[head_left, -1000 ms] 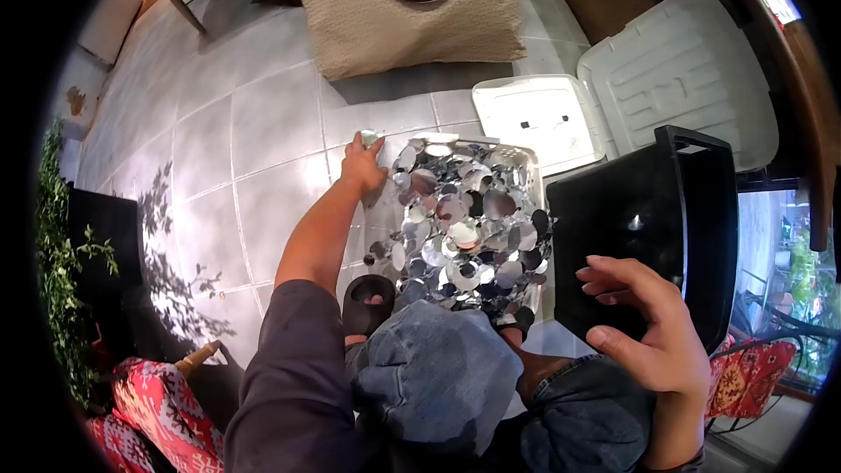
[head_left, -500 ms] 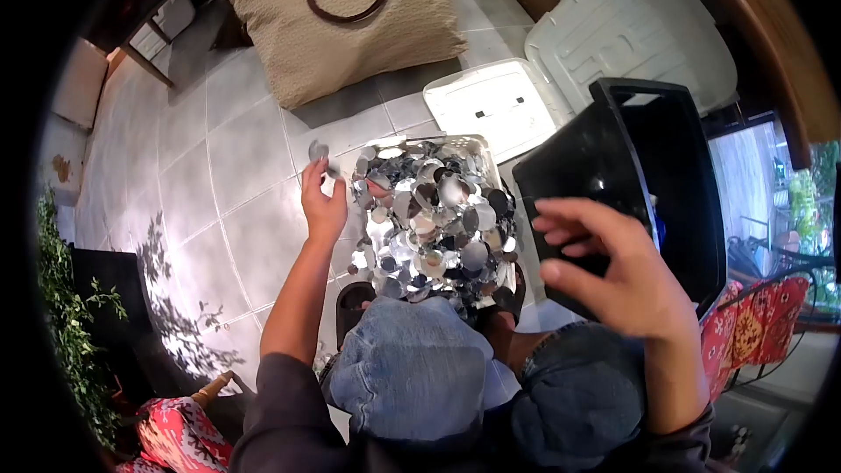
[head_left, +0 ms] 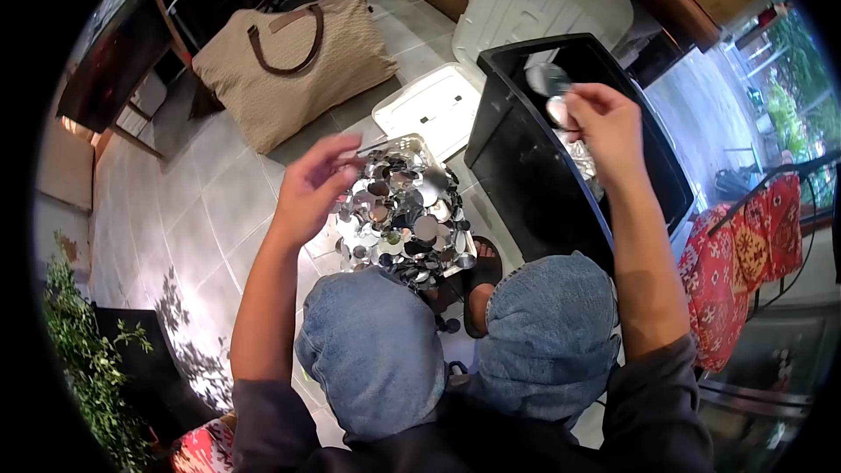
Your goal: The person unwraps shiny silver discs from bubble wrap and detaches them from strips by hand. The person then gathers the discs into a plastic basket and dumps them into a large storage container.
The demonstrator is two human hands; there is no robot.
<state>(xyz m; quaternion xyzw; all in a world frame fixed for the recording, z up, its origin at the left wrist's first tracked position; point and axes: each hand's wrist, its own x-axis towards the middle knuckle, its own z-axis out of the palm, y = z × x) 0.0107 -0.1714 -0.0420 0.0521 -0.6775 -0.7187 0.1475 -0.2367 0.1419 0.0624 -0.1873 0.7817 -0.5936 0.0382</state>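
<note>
Silver round discs (head_left: pixel 403 219) are heaped in a pale basket (head_left: pixel 431 154) on the floor before my knees. My left hand (head_left: pixel 322 184) hovers over the basket's left side, fingers apart, with nothing seen in it. Over the opening of a large black bin (head_left: pixel 534 184), my right hand (head_left: pixel 596 118) pinches a few shiny discs (head_left: pixel 552 88) that hang from its fingertips. More shiny material (head_left: pixel 580 158) shows inside the bin, partly hidden by the hand.
A beige bag (head_left: pixel 293 70) stands on the tiles beyond the basket. White lids (head_left: pixel 434 109) lie and lean behind the bin. Red patterned cloth (head_left: pixel 745 263) is at the right, a leafy plant (head_left: pixel 83 342) at the left.
The view has turned right. My right hand has moved over the bin and now has discs in it. My left hand, which had discs, has moved to the basket and is open.
</note>
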